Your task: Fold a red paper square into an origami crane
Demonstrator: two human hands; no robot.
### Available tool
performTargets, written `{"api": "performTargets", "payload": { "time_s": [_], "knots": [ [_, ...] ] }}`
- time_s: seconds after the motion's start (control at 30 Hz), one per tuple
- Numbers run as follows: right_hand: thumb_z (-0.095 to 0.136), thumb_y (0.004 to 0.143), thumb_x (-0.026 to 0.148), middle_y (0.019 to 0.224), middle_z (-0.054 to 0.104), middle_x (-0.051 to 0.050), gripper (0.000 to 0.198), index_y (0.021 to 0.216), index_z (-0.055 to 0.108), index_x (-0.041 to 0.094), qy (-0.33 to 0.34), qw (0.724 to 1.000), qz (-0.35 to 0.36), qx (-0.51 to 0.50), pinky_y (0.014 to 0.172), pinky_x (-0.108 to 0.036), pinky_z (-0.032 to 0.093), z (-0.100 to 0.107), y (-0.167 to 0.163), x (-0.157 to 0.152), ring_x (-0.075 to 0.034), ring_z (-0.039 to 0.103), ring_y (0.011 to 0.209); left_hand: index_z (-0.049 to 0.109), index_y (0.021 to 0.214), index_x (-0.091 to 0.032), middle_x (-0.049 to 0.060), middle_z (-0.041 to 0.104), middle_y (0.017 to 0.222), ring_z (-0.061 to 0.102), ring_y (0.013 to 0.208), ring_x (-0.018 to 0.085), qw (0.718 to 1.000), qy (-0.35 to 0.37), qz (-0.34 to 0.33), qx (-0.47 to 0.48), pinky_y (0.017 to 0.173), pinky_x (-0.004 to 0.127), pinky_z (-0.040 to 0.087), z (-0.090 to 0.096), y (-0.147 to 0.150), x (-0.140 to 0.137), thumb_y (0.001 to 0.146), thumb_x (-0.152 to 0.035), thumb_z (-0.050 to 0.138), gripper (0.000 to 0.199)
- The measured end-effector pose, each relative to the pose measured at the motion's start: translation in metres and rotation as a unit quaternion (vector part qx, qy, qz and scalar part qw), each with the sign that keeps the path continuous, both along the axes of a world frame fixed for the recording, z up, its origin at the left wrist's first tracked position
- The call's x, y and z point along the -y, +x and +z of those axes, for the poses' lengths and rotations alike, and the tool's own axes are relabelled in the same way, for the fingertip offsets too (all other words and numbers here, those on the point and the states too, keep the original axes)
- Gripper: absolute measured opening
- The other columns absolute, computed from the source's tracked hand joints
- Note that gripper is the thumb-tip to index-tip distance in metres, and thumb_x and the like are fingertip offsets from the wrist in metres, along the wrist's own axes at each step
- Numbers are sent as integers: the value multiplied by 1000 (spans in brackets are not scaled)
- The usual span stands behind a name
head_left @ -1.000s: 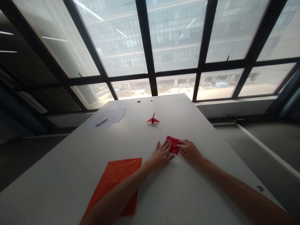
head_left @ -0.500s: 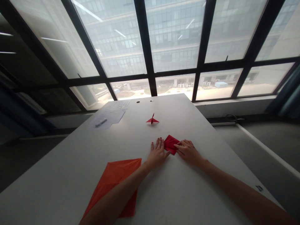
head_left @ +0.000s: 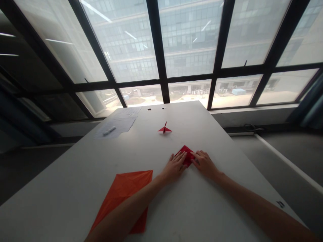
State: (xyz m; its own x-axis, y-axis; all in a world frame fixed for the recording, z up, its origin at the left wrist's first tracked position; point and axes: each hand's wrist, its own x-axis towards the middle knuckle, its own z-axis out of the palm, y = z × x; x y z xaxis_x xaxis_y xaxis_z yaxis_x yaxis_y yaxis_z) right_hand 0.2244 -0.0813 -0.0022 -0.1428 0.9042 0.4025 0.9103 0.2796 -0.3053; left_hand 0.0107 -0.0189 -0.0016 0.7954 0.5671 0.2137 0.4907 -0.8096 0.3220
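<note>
A small red folded paper (head_left: 185, 149), roughly diamond-shaped, lies flat on the white table (head_left: 141, 151). My left hand (head_left: 174, 167) rests on its left and middle part with fingers stretched out, hiding some of it. At the paper's right corner, my right hand (head_left: 205, 164) has bent fingers and its index finger and thumb on the edge. Farther back stands a red origami crane (head_left: 165, 129), touched by neither hand. Under my left forearm spreads a larger orange-red sheet of paper (head_left: 123, 186).
White printed sheets (head_left: 126, 124) lie at the back left, with a marker-like pen (head_left: 109, 131) on top. Two cable holes (head_left: 149, 109) sit near the far edge. A small dark mark or object (head_left: 280, 204) is by the right edge. Large windows (head_left: 186, 40) rise behind the table.
My left hand has slid right, from beside the red folded paper onto it, covering its middle. My right hand has barely moved; its fingers remain at the right corner.
</note>
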Motion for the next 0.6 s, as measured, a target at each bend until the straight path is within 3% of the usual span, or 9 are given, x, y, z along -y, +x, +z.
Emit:
{"api": "performTargets", "payload": {
  "time_s": [0.13,0.23,0.33,0.47,0.6],
  "knots": [
    [59,92,26,105,62,-7,26,116,67,24,-13,1000,12,-15,91,-37,42,-2,2,-2,-23,55,100,52,137,-23,8,62,127,57,117,22,995,-8,54,84,106,40,41,5,0,-9,94,-19,47,43],
    [61,91,28,106,62,-7,22,111,70,27,-11,999,27,-23,92,-37,43,-1,3,-1,-23,55,101,71,106,-22,4,68,107,62,98,19,992,-21,48,111,95,33,46,11,-2,-13,91,-17,54,24],
    [64,90,31,112,63,-7,22,109,72,29,-2,999,36,-32,94,-39,42,1,3,0,-24,54,105,72,91,-20,4,69,100,63,92,18,991,-30,39,125,91,30,46,16,-3,-13,89,-15,57,16],
    [64,90,33,117,64,-6,22,111,72,29,2,998,51,-37,96,-40,41,4,2,2,-24,54,109,70,92,-20,3,69,96,64,90,18,992,-32,34,117,89,29,47,21,-2,-9,86,-13,59,14],
    [60,92,36,117,65,-7,22,109,73,28,1,997,62,-38,96,-40,41,2,3,1,-24,55,111,71,91,-21,5,70,99,64,95,20,994,-26,29,107,93,32,46,23,-2,-7,89,-22,60,11]
  ]
}}
